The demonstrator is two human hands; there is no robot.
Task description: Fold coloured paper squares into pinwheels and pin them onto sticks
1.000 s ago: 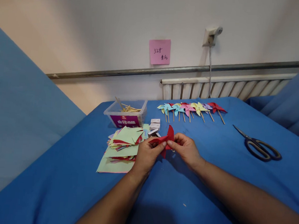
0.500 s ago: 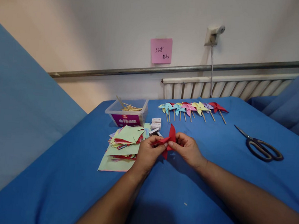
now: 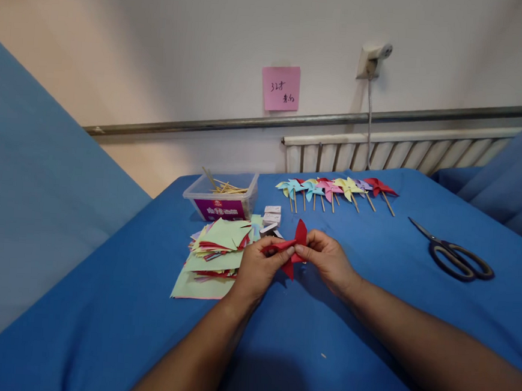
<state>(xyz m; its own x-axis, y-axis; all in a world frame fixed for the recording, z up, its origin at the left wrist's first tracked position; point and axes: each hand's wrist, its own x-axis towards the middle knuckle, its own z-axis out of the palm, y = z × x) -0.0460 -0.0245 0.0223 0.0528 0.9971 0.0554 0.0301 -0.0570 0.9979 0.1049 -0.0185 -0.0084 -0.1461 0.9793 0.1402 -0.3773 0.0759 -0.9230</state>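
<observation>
Between my two hands is a red paper pinwheel (image 3: 301, 232), its blades folded in toward the middle. My left hand (image 3: 259, 264) pinches it from the left, thumb near the centre. From the right, my right hand (image 3: 329, 261) grips it with thumb and fingers, also close to the centre. The fingers cover much of the middle, and no stick shows on it. Just left of my left hand lies a stack of cut coloured paper sheets (image 3: 222, 234). Small white boxes (image 3: 272, 215) and a dark stapler-like object (image 3: 271, 230) sit behind that hand.
A clear plastic tub (image 3: 219, 209) with wooden sticks (image 3: 229, 188) stands at the back left. Several finished pinwheels (image 3: 329, 189) lie in a row at the back. Black-handled scissors (image 3: 459, 259) lie on the right of the blue cloth (image 3: 364, 372). A wall and radiator (image 3: 400, 149) are behind.
The red pinwheel has turned slightly between my fingers, and its upper blade leans a little differently. Both hands keep their hold; everything else stays in place.
</observation>
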